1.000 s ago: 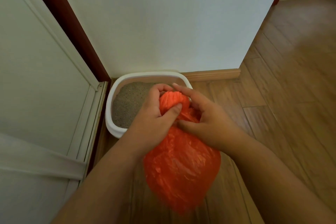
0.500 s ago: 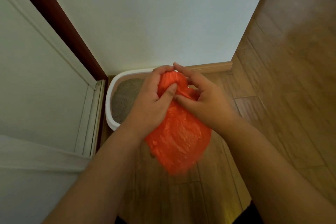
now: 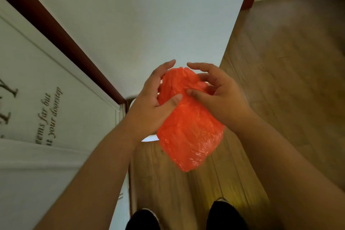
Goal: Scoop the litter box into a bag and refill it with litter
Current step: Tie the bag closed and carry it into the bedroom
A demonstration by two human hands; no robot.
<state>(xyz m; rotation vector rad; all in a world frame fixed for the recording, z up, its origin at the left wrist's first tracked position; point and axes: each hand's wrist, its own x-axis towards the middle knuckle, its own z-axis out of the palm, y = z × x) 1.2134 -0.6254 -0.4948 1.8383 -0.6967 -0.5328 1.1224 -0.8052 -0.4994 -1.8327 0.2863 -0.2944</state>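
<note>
An orange plastic bag [image 3: 190, 132] hangs in front of me at chest height, its bunched top between both hands. My left hand [image 3: 153, 102] holds the bag's upper left side, thumb pressed on the plastic. My right hand [image 3: 218, 95] pinches the gathered top from the right, thumb on the bag and fingers curved over it. The white litter box [image 3: 149, 138] is almost fully hidden behind my hands and the bag; only a sliver of its rim shows below my left wrist.
A white wall [image 3: 149, 24] stands straight ahead. A white door [image 3: 46, 99] with dark lettering and a dark red frame [image 3: 61, 37] is on the left. Wooden floor [image 3: 280, 80] runs to the right and below. My two dark shoes [image 3: 224, 214] show at the bottom.
The view has risen and pulled back, and the bag has come up with both hands. The litter box, visible before, is now nearly covered by my hands and the bag.
</note>
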